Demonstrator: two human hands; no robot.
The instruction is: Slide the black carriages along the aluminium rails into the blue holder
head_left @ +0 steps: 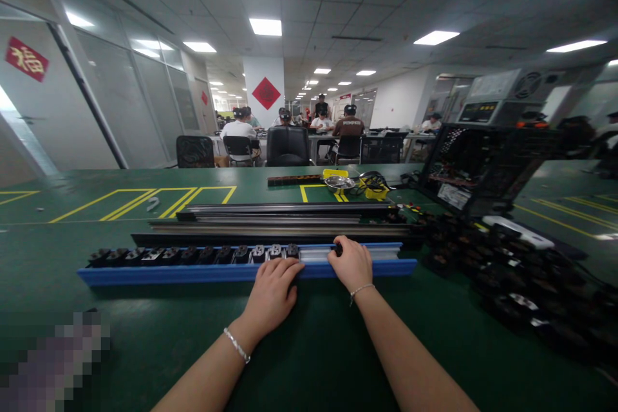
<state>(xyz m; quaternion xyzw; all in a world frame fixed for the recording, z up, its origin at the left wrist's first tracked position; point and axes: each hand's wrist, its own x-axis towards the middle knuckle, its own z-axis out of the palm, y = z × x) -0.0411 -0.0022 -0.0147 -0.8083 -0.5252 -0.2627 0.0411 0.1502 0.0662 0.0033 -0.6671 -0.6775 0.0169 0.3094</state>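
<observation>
Left hand (274, 283) is resting on a blue rail (193, 275) beside black parts (207, 255), grip unclear; right hand (351, 262) is pinching 1 black piece (338, 248) at the rail, apparently loading, next needing alignment

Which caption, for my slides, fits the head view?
Left hand on a blue rail of blocks; right hand pinches something black.

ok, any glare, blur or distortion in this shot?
Head view: ceiling lights blown out to white; door at left leans, likely wide-angle stretch; pile of black parts at right sinks into shadow; pixelated patch lower left; left hand and right hand readable.
</observation>
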